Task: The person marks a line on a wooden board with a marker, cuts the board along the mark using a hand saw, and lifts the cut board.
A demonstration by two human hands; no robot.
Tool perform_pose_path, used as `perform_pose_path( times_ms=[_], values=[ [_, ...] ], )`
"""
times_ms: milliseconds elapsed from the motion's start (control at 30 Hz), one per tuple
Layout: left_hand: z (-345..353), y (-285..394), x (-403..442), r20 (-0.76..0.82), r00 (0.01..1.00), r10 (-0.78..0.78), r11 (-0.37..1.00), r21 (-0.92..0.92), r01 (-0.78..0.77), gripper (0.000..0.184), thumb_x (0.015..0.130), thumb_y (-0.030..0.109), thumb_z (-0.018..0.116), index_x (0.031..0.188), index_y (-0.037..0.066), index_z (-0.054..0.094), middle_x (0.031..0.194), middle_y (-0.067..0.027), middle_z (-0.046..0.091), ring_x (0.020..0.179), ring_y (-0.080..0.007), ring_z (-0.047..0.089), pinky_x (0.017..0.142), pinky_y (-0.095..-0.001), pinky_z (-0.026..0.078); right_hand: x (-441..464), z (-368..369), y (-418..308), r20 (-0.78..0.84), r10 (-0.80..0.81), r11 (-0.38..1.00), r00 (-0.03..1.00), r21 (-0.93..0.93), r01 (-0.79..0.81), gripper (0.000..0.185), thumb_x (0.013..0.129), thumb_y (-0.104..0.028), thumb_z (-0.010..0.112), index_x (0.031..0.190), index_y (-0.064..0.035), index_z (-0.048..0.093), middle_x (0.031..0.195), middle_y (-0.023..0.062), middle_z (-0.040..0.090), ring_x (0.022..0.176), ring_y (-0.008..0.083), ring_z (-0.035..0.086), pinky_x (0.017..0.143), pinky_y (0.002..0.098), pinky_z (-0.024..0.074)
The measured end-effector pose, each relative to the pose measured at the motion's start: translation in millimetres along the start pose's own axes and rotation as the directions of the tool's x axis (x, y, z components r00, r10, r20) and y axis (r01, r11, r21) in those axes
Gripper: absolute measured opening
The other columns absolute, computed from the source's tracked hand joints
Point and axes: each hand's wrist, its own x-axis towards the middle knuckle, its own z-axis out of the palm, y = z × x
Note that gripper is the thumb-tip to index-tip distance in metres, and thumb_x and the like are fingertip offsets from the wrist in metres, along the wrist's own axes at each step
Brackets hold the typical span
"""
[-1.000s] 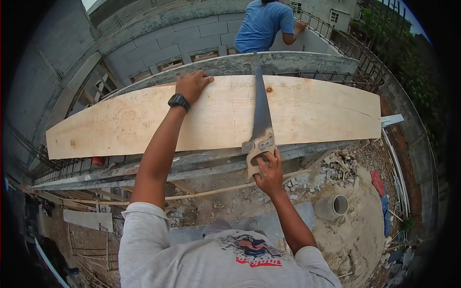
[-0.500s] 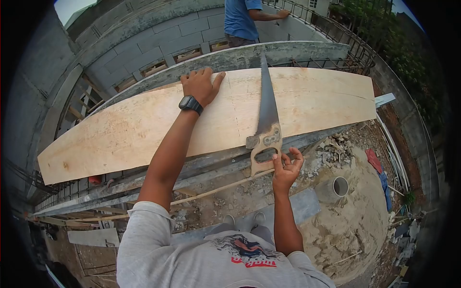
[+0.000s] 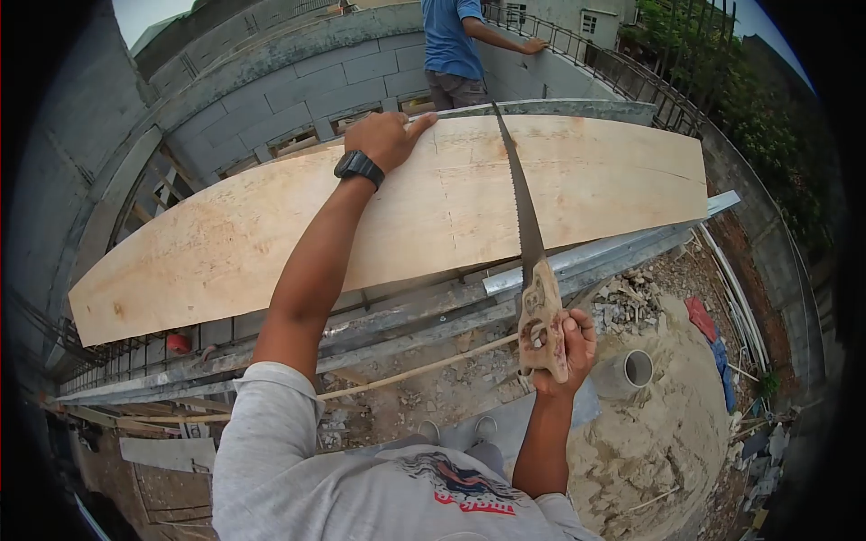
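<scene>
Saw sits in right hand, red shirt lettering unclear.

Far side: grey block wall, joints visible. Person in blue shirt stands by it, one arm out to right. Rebar along far right; dk green trees beyond. Right: long pale strips, w/ red + blue cloth nr them. Near right: lg sand heap, surf. uneven; grey cyl. at its far edge, open end showing. Rubble beyond cyl., broken pcs. Thin pole runs left–right, approx. mid-scene. Near left: pale grey sheet, mat'l unclear. Left: red obj., type unclear.
</scene>
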Motion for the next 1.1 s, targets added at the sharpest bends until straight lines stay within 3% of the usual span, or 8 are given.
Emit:
perform_pose_path(
  times_ms=[167, 233, 333, 533, 700, 800, 833, 1100],
  values=[
    [20.0, -17.9, 31.7, -0.082, 0.995, -0.060, 0.998, -0.024, 0.058, 0.087, 0.096, 0.083, 0.028, 0.087, 0.014, 0.080, 0.084, -0.0137, 0.076, 0.082, -0.0337, 0.074, 0.072, -0.0478, 0.057, 53.7, 36.2, 64.3, -0.035, -0.089, 0.931, 0.995, -0.357, 0.071, 0.015, 0.099, -0.013, 0.067, 0.107, -0.0006, 0.065, 0.093, 0.0072, 0.069, 0.075, 0.0088, 0.058, 0.069, 0.0245, 0.0480],
    [25.1, -17.3, 32.2, -0.079, 0.991, -0.108, 0.993, -0.055, 0.104, 0.088, 0.097, 0.082, 0.025, 0.088, 0.014, 0.080, 0.083, -0.0146, 0.076, 0.083, -0.0347, 0.073, 0.075, -0.0485, 0.056, 56.2, 35.9, 128.1, 0.154, -0.307, 0.572, 0.939, -0.758, 0.312, 0.025, 0.100, -0.028, 0.069, 0.108, -0.0041, 0.067, 0.105, 0.0069, 0.065, 0.096, 0.0177, 0.060, 0.086, 0.0357, 0.0479],
    [31.5, -21.0, 32.8, -0.129, 0.991, -0.029, 0.999, -0.023, 0.027, 0.088, 0.099, 0.079, 0.022, 0.090, 0.014, 0.080, 0.084, -0.0158, 0.075, 0.084, -0.0360, 0.073, 0.079, -0.0493, 0.056, 53.5, 53.9, 158.9, 0.527, -0.467, -0.106, 0.710, -0.831, 0.546, 0.031, 0.098, -0.037, 0.071, 0.109, -0.0087, 0.068, 0.116, 0.0069, 0.060, 0.112, 0.0261, 0.056, 0.099, 0.0479, 0.0415],
    [29.6, -22.5, 17.4, -0.159, 0.987, 0.005, 0.997, -0.081, -0.018, 0.094, 0.096, 0.083, 0.023, 0.084, 0.008, 0.080, 0.075, -0.0164, 0.072, 0.077, -0.0338, 0.071, 0.087, -0.0486, 0.050, 51.6, 57.2, 169.7, 0.621, -0.468, -0.192, 0.629, -0.766, 0.613, 0.047, 0.095, -0.023, 0.073, 0.138, -0.0094, 0.060, 0.139, 0.0157, 0.044, 0.135, 0.0387, 0.042, 0.108, 0.0614, 0.0345],
    [19.7, -24.7, -2.6, -0.021, 0.997, 0.072, 0.997, 0.005, -0.072, 0.113, 0.055, 0.106, 0.051, 0.099, 0.005, 0.077, 0.086, -0.0115, 0.073, 0.087, -0.0235, 0.069, 0.094, -0.0374, 0.040, 64.8, 56.2, 158.0, 0.792, -0.153, -0.386, 0.591, -0.598, 0.702, 0.032, 0.100, -0.015, 0.063, 0.128, -0.0276, 0.073, 0.138, 0.0086, 0.053, 0.134, 0.0346, 0.047, 0.111, 0.0592, 0.0326],
    [27.4, -27.6, -7.1, 0.026, 0.988, 0.151, 0.985, 0.079, -0.153, 0.132, 0.041, 0.108, 0.058, 0.124, 0.005, 0.067, 0.119, -0.0065, 0.069, 0.113, -0.0213, 0.061, 0.103, -0.0402, 0.036, 48.4, 84.1, 136.0, 0.952, -0.117, -0.503, 0.283, -0.302, 0.810, 0.035, 0.097, -0.020, 0.071, 0.114, 0.0101, 0.067, 0.103, 0.0276, 0.066, 0.083, 0.0473, 0.064, 0.073, 0.0560, 0.0522],
    [34.1, -28.2, -3.8, -0.014, 0.988, 0.157, 0.986, 0.065, -0.156, 0.130, 0.039, 0.107, 0.059, 0.121, 0.006, 0.069, 0.115, -0.0060, 0.070, 0.112, -0.0214, 0.062, 0.106, -0.0421, 0.035, 44.3, 85.9, 130.8, 0.965, -0.113, -0.490, 0.235, -0.260, 0.832, 0.037, 0.097, -0.023, 0.071, 0.116, 0.0087, 0.067, 0.102, 0.0269, 0.066, 0.084, 0.0463, 0.064, 0.075, 0.0557, 0.0520],
    [60.1, -29.4, 14.9, -0.148, 0.979, 0.141, 0.990, 0.021, -0.139, 0.124, 0.038, 0.103, 0.065, 0.117, 0.009, 0.072, 0.116, -0.0059, 0.072, 0.116, -0.0243, 0.061, 0.112, -0.0474, 0.031, 61.9, 62.2, 146.9, 0.874, 0.107, -0.341, 0.473, -0.415, 0.844, 0.061, 0.095, -0.051, 0.071, 0.131, -0.0024, 0.065, 0.102, 0.0218, 0.066, 0.094, 0.0382, 0.061, 0.087, 0.0532, 0.0499]
  ],
)
